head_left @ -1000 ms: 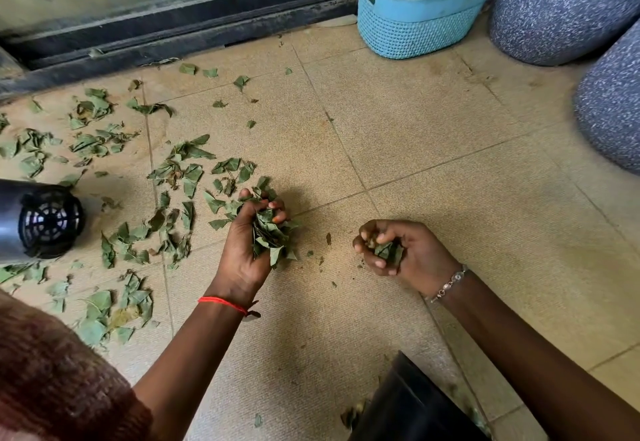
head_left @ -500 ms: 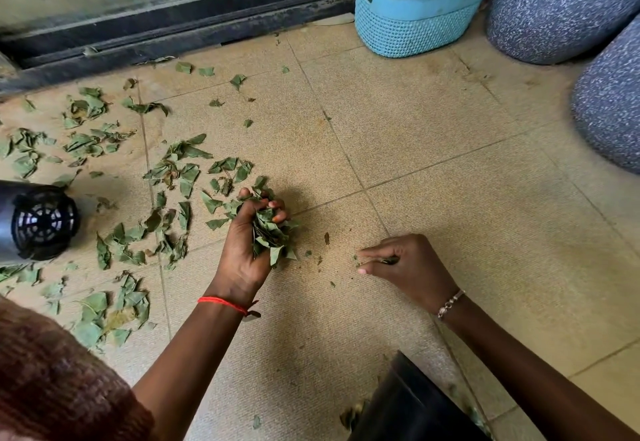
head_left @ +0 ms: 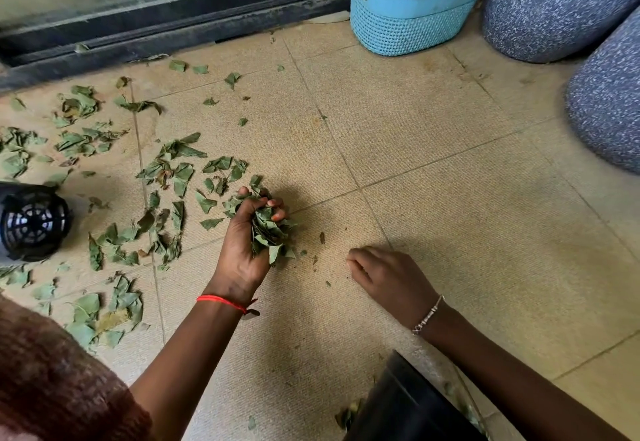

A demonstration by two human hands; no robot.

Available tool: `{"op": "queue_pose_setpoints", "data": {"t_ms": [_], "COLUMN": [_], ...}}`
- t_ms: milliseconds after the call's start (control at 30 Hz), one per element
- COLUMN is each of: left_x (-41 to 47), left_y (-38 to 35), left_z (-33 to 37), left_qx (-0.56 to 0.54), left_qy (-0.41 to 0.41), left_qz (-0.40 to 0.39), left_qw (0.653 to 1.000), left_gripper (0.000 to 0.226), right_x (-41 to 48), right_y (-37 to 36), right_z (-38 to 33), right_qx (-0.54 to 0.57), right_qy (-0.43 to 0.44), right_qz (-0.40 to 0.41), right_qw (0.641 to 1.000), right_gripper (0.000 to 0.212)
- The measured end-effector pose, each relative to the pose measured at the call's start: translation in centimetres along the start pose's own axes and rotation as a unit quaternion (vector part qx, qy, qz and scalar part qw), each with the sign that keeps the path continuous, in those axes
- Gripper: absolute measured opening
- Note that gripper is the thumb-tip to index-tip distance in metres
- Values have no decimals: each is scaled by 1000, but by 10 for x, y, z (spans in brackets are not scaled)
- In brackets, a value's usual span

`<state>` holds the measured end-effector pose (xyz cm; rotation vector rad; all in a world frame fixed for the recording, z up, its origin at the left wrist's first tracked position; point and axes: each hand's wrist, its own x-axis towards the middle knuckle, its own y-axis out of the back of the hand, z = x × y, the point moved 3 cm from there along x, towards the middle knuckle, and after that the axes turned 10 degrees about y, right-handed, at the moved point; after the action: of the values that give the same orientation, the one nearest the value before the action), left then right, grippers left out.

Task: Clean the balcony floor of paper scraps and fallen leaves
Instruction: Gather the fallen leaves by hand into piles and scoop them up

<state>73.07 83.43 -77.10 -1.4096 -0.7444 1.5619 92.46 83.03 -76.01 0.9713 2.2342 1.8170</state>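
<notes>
My left hand (head_left: 242, 246) grips a thick bunch of green leaves (head_left: 272, 229) just above the tan tiled floor (head_left: 433, 170). More fallen leaves (head_left: 169, 170) lie scattered over the tiles to its left and behind it. My right hand (head_left: 388, 278) rests knuckles-up on the floor to the right, fingers curled under and fingertips at the tile. Its palm is hidden, and no dropped pile lies beside it. A few tiny leaf scraps (head_left: 322, 238) dot the floor between my hands.
A black container (head_left: 398, 406) sits at the bottom edge near my right arm. A blue perforated basket (head_left: 408, 25) and two grey speckled poufs (head_left: 554, 8) stand at the back right. A black round device (head_left: 31, 222) lies at the left, and a door track (head_left: 173, 32) runs along the back.
My right hand turned from palm-up with leaves showing in it to palm-down and moved to the floor. The left hand kept still with its bunch.
</notes>
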Motion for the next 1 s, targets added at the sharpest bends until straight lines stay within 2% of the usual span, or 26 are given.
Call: {"op": "queue_pose_setpoints", "data": {"t_ms": [67,133,200,233,300,367,433,467,500,567,667,733,833,933,1000], "left_x": [-1,-2,-4,-5,-6,-7,-7,-7,-7,-7,-7,-6,-6,-7,-7], "left_y": [-1,-2,-4,-5,-6,-7,-6,-6,-6,-6,-3,-2,-2,-3,-3], "left_z": [-1,-1,0,0,0,1,1,0,0,-1,1,1,1,1,1], "left_qx": [-5,-8,-9,-13,-21,-23,-18,-16,-16,-15,-6,1,-6,-1,0], "left_qy": [-3,-4,-9,-11,-14,-14,-10,-9,-9,-9,-8,-4,-3,-4,-5], "left_qz": [4,3,-1,-4,-5,-5,-5,-5,-7,-7,0,2,4,-1,-1], "left_qw": [1000,1000,1000,1000,1000,1000,1000,1000,1000,1000,1000,1000,1000,1000,1000], "left_gripper": [54,55,57,57,59,60,61,61,61,59,63,65,65,62,59], "right_x": [3,9,13,14,15,15,16,16,15,15,15,15,13,14,15], "right_y": [-1,0,5,7,12,14,13,12,11,9,8,9,9,8,4], "right_z": [0,2,12,18,24,26,25,25,25,25,20,17,9,1,-4], "right_qx": [-12,27,171,308,565,700,764,778,783,773,742,699,598,462,386], "right_qy": [7,-25,-137,-210,-316,-341,-348,-354,-360,-368,-364,-352,-325,-261,-218], "right_qz": [9,8,-9,-1,48,95,111,113,112,96,53,27,-9,-36,-54], "right_qw": [1000,999,976,928,761,620,532,506,495,508,561,622,733,847,895], "right_gripper": [22,18,14,11,11,14,9,5,6,13,21,19,10,10,16]}}
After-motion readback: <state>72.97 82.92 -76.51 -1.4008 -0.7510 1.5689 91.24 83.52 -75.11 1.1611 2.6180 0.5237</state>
